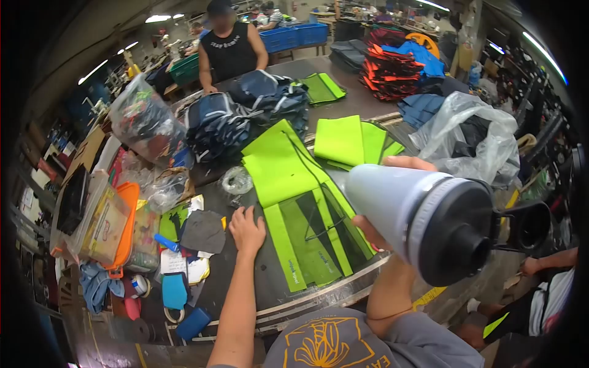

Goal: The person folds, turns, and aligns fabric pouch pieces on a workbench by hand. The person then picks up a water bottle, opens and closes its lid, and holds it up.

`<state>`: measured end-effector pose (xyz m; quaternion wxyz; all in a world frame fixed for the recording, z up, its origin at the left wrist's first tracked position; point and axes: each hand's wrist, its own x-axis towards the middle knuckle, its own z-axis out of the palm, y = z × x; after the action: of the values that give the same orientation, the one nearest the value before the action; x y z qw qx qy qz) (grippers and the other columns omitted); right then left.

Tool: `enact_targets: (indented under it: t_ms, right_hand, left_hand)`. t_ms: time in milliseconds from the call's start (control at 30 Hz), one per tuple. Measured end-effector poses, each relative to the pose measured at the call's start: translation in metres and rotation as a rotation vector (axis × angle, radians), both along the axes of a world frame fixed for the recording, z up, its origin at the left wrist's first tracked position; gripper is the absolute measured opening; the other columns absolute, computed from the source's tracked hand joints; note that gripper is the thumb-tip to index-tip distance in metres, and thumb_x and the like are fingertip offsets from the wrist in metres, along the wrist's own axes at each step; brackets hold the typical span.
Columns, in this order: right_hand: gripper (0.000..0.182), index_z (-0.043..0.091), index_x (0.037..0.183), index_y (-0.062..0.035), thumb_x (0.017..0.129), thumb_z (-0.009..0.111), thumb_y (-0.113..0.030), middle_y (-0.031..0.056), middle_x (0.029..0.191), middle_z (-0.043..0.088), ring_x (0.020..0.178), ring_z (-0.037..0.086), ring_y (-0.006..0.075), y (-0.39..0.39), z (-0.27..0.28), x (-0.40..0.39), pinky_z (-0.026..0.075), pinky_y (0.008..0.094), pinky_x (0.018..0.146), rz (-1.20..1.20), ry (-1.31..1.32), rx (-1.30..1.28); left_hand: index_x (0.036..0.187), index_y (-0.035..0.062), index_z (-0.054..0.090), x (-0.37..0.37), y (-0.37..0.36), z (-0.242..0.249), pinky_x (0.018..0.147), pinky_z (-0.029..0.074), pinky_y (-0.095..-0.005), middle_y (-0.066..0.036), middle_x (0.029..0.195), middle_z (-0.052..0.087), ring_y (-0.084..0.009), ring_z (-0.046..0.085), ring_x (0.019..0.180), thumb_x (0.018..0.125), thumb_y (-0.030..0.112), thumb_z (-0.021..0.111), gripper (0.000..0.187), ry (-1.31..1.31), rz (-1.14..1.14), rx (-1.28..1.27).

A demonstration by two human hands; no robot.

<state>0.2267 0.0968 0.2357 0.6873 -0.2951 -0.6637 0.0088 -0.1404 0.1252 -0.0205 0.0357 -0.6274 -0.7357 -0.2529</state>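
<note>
My right hand (370, 234) is wrapped around a translucent water bottle (391, 197) with a black lid. The bottle is tilted, its lid close to the camera, and it hides most of the hand. Flat on the dark table lies my left hand (247, 229), fingers apart, holding nothing. Just right of it is a lime-green fabric piece (277, 178) with dark mesh panels and printed lettering at its lower end. Folded lime-green fabric (338, 141) lies beyond the bottle. A dark grey fabric scrap (204, 232) sits left of my left hand.
Navy fabric bundles (216, 126) are piled at the far side, before a person in a black sleeveless top (230, 52). Red-orange pieces (386, 70) are stacked farther back. Plastic bags (475, 126) lie at right. An orange-lidded bin (101, 224) and blue case (192, 323) are at left.
</note>
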Motion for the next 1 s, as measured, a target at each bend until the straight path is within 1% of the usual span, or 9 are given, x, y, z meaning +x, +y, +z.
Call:
enact_targets:
  t_ms: [100, 233, 567, 633, 733, 1000]
  right_hand:
    - [0.062, 0.065, 0.127, -0.0074, 0.071, 0.093, -0.014, 0.0125, 0.12, 0.071, 0.106, 0.071, 0.0262, 0.003, 0.0, 0.002, 0.062, 0.038, 0.087, 0.028, -0.063, -0.004]
    - [0.068, 0.064, 0.129, -0.0071, 0.069, 0.095, -0.012, 0.0119, 0.12, 0.07, 0.106, 0.07, 0.0245, 0.005, 0.0, -0.003, 0.061, 0.0375, 0.087, 0.093, -0.136, -0.011]
    - [0.084, 0.06, 0.135, -0.0064, 0.062, 0.101, -0.008, 0.0103, 0.122, 0.067, 0.107, 0.067, 0.0203, 0.003, 0.003, 0.008, 0.06, 0.0364, 0.09, 0.183, -0.244, -0.062]
    - [0.083, 0.06, 0.135, -0.0061, 0.063, 0.101, -0.009, 0.0111, 0.122, 0.067, 0.106, 0.068, 0.0211, 0.001, 0.004, 0.01, 0.06, 0.0369, 0.09, 0.184, -0.255, -0.07]
    - [0.082, 0.059, 0.135, -0.0058, 0.064, 0.1, -0.01, 0.0123, 0.122, 0.067, 0.106, 0.068, 0.0223, -0.003, 0.004, 0.009, 0.06, 0.0377, 0.089, 0.18, -0.256, -0.079]
    - [0.078, 0.059, 0.135, -0.005, 0.068, 0.097, -0.013, 0.0156, 0.123, 0.067, 0.106, 0.069, 0.0255, -0.006, 0.005, 0.005, 0.06, 0.0398, 0.089, 0.163, -0.26, -0.065]
  left_hand:
    - [0.143, 0.0085, 0.062, 0.006, 0.006, -0.002, 0.118, 0.032, -0.054, -0.019, 0.147, 0.052, -0.0384, 0.043, 0.144, 0.096, 0.031, 0.068, 0.052, 0.004, -0.025, 0.007]
    - [0.143, 0.0084, 0.062, 0.003, 0.002, 0.0, 0.118, 0.033, -0.0537, -0.019, 0.147, 0.052, -0.0382, 0.043, 0.144, 0.096, 0.03, 0.068, 0.052, 0.03, -0.005, 0.001]
    - [0.141, 0.0078, 0.062, 0.003, 0.001, 0.0, 0.118, 0.033, -0.0538, -0.019, 0.146, 0.052, -0.038, 0.044, 0.143, 0.096, 0.03, 0.069, 0.051, 0.027, -0.011, 0.019]
    - [0.141, 0.0077, 0.062, 0.004, 0.001, 0.001, 0.118, 0.033, -0.0538, -0.019, 0.146, 0.052, -0.038, 0.044, 0.143, 0.095, 0.029, 0.069, 0.051, 0.03, -0.01, 0.031]
    - [0.144, 0.0085, 0.061, 0.005, 0.0, 0.003, 0.12, 0.03, -0.0533, -0.018, 0.147, 0.052, -0.0374, 0.043, 0.145, 0.096, 0.03, 0.067, 0.052, 0.002, 0.005, -0.014]
    - [0.144, 0.0089, 0.061, 0.004, 0.0, 0.001, 0.12, 0.03, -0.0532, -0.018, 0.147, 0.051, -0.0374, 0.043, 0.145, 0.096, 0.03, 0.067, 0.053, -0.001, -0.004, -0.001]
